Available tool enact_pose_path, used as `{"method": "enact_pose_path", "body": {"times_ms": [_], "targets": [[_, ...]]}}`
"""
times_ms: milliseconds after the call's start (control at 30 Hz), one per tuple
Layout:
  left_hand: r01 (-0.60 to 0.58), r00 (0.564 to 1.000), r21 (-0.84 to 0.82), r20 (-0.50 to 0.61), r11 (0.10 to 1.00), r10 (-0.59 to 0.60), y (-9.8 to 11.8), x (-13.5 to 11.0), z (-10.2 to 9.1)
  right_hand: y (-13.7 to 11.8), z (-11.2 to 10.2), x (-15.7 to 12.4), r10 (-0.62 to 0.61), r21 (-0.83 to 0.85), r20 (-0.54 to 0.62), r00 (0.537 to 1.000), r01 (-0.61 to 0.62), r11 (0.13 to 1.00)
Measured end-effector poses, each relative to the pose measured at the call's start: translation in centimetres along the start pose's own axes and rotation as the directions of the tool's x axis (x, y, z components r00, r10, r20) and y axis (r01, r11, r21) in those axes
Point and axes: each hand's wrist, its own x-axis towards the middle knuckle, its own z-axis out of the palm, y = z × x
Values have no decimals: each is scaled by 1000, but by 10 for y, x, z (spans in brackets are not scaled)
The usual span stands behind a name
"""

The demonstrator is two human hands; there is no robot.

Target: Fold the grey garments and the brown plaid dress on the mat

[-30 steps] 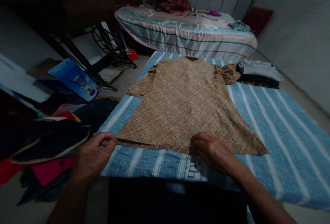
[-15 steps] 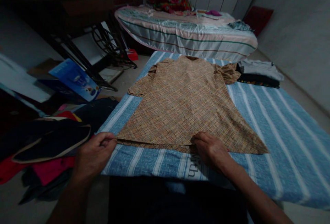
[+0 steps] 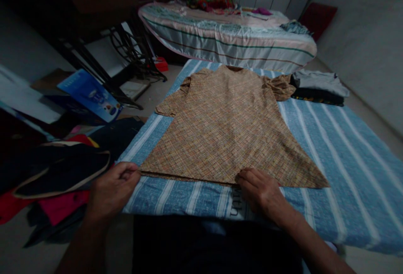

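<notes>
A brown checked blouse (image 3: pixel 229 127) lies spread flat, its neckline away from me and its hem towards me. My left hand (image 3: pixel 115 188) pinches the hem's left corner, fingers closed on the cloth. Around the middle of the hem, my right hand (image 3: pixel 260 190) is closed on the fabric edge, with its fingertips partly hidden. Between the hands the two layers of the hem lie almost edge to edge. The left sleeve is spread outward, while the right one is bunched up beside a stack of folded clothes (image 3: pixel 319 85).
Under the blouse is a blue and white striped cloth (image 3: pixel 343 173) covering the surface. Loose clothes (image 3: pixel 69 173) are heaped low at the left, by a blue box (image 3: pixel 91 95). A treadle table (image 3: pixel 103 1) stands behind them. A cloth-draped bed (image 3: pixel 229 38) is at the back.
My right hand has drawn the upper layer of the hem slightly towards me, so less of the under layer shows. My left hand still holds the corner.
</notes>
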Motion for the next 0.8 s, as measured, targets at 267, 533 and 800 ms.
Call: {"method": "enact_pose_path", "body": {"times_ms": [267,533,800], "targets": [[116,991,13,62,993,-117,7,0,0,-4,5,-1,-24,-9,-49,999,24,1000],[58,997,-19,54,998,-56,0,-1,2,-3,5,1,-6,2,-2,1000,6,1000],[88,995,-17,39,996,-87,2,-3,-1,-4,4,4,-11,3,-18,1000,11,1000]]}}
